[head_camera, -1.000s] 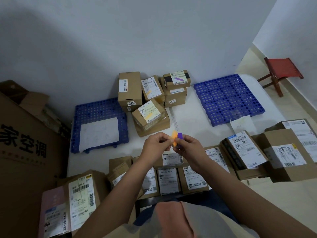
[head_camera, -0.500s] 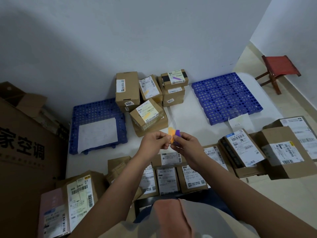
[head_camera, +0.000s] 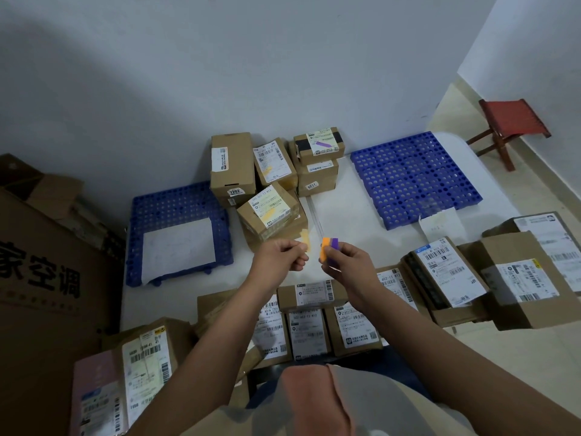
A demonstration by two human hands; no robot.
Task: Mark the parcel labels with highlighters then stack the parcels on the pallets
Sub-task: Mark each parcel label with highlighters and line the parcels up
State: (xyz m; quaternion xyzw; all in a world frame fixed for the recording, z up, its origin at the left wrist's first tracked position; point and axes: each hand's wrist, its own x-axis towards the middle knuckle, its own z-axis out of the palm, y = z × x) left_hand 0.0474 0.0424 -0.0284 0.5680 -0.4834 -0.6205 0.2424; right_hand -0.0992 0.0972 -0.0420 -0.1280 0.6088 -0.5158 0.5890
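Above the white surface (head_camera: 339, 212), between the two blue pallets (head_camera: 179, 234) and near the marked parcels (head_camera: 270, 212), the right hand (head_camera: 349, 265) gripped the orange and purple highlighters (head_camera: 328, 247), while the left hand (head_camera: 279, 256) pinched a pale cap (head_camera: 304, 243) just beside them.

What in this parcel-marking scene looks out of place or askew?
The marked parcels sit in a loose heap on the bare table between the two blue pallets, not on either one. The front parcel lies tilted across the box beneath it.
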